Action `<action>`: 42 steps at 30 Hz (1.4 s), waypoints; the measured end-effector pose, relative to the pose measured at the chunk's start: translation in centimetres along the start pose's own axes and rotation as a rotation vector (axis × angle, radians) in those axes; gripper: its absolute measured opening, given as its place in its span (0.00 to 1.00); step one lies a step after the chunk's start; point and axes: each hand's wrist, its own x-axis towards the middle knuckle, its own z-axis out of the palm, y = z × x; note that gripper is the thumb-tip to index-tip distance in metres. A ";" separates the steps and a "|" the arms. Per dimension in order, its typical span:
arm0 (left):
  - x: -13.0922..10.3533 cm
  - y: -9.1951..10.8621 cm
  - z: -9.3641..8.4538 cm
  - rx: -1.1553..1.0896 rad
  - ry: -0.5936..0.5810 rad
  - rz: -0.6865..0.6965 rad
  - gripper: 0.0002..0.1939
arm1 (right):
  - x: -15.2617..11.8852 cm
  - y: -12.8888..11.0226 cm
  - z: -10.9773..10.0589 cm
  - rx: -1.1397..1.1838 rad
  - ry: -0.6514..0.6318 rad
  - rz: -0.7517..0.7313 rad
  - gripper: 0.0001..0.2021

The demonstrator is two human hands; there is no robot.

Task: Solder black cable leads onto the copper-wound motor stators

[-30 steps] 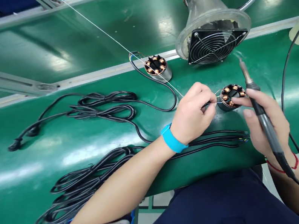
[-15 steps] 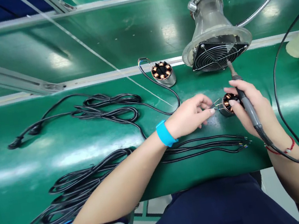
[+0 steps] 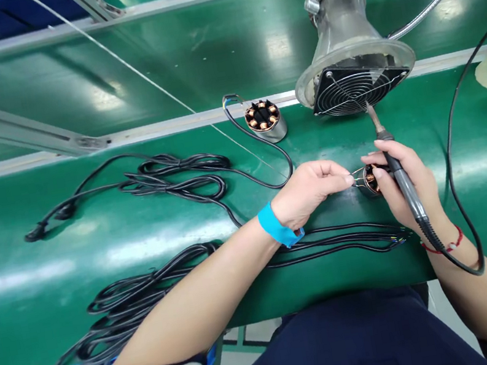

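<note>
Copper-wound coils ring the small round stator, which lies near the front edge of the green bench, tipped on its side and largely hidden by fingers. Left hand pinches its thin lead wires; right hand steadies it while gripping a soldering iron, tip pointing away.

Single head cam, looks fwd and down, close over green bench, near both forearms

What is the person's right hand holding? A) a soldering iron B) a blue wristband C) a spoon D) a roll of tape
A: the right hand grips a soldering iron whose tip points up toward the fan, while its fingers also steady the small copper-coil motor part.
</note>
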 end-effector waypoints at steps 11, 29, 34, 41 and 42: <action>-0.1 0.2 -0.1 0.120 -0.029 -0.064 0.14 | -0.5 -0.3 0.1 -0.045 0.108 -0.059 0.25; 0.0 -0.2 0.7 0.069 0.084 0.030 0.08 | -0.1 -1.3 0.6 -0.160 0.067 -0.196 0.26; -0.3 0.3 -0.1 0.171 0.033 0.046 0.08 | -0.5 -1.1 0.6 -0.109 0.089 -0.144 0.26; 0.2 -0.4 0.5 0.063 0.072 0.078 0.05 | -0.5 -1.1 0.6 -0.088 0.086 -0.156 0.26; 0.3 -0.5 0.5 0.063 0.066 0.086 0.05 | -0.5 -1.1 0.6 -0.090 0.087 -0.159 0.26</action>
